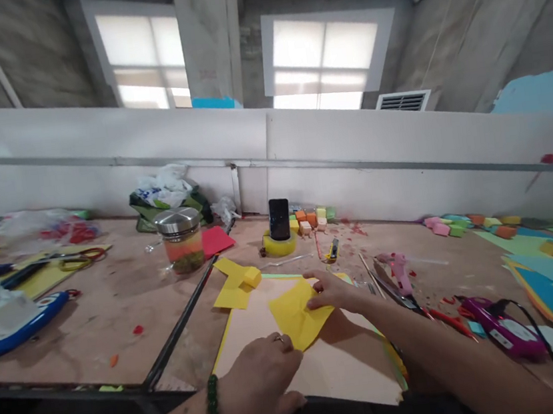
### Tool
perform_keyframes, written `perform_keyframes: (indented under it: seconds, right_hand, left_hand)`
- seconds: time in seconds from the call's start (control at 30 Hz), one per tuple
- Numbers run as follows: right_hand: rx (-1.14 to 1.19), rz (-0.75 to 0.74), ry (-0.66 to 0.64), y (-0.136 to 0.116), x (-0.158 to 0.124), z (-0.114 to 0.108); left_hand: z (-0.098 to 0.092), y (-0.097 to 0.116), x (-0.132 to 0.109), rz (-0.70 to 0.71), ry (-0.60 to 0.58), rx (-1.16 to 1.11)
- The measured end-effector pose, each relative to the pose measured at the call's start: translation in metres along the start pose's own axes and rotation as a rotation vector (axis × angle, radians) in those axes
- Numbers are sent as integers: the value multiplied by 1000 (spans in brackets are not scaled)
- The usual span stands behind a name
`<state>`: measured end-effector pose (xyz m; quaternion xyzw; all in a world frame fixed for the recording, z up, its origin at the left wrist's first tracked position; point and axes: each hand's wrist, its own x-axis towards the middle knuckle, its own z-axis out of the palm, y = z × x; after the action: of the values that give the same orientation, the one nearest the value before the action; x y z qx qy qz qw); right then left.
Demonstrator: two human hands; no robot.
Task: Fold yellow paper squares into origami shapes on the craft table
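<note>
A folded sheet of yellow paper [293,305] lies over a stack of pale paper sheets [347,373]. My right hand [335,292] pinches its right side between thumb and curled fingers. Against the paper's near corner rests my left hand [262,380], wearing a ring and a green bead bracelet [213,409]. Its fingers lie together with the thumb held apart, and the fingertips are partly hidden. At the stack's far left corner are yellow paper pieces [231,294] with a small yellow cube [251,277].
Behind the stack, a phone [279,220] stands in a yellow tape roll [280,245], near a cutter knife [334,248]. A lidded glass jar [181,242] is left. A pink glue gun [400,272], red-handled pliers [452,323] and a purple device [503,330] lie right.
</note>
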<state>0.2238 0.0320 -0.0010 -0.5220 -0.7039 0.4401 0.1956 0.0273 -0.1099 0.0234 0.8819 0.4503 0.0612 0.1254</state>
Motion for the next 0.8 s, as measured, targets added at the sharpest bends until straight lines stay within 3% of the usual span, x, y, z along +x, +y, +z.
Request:
perform_keyframes:
  seconds: [0.03, 0.13, 0.2, 0.23, 0.27, 0.3, 0.33, 0.4, 0.57, 0.8]
  right_hand:
    - [66, -30, 14, -1, 2, -2]
    - [402, -166, 71, -4, 5, -11]
    - [602, -253, 115, -6, 7, -15]
    - [650, -288, 138, -6, 8, -15]
    - [679, -318, 165, -5, 9, -13]
    - [699, -346, 188, -4, 10, -10]
    - [711, -373, 202, -2, 11, -6]
    - [720, -408, 212, 5, 14, 4]
    - [660, -353, 36, 18, 15, 21]
    - [610, -342, 39, 18, 8, 20]
  left_hand:
    - [-5, -9, 3, 5, 27, -48]
    - [-25, -42, 26, -121, 382, -216]
    - [-36, -65, 50, -198, 564, -462]
    - [-39, -74, 62, -220, 562, -667]
    - [-39, -81, 74, -226, 483, -916]
    - [-38, -87, 84, -226, 343, -1163]
    - [-34, -90, 92, -220, 244, -1230]
    - [-21, -93, 102, -214, 163, -1286]
    - [4, -90, 103, -200, 187, -1420]
    - [2, -87, 96, -188, 113, -1525]
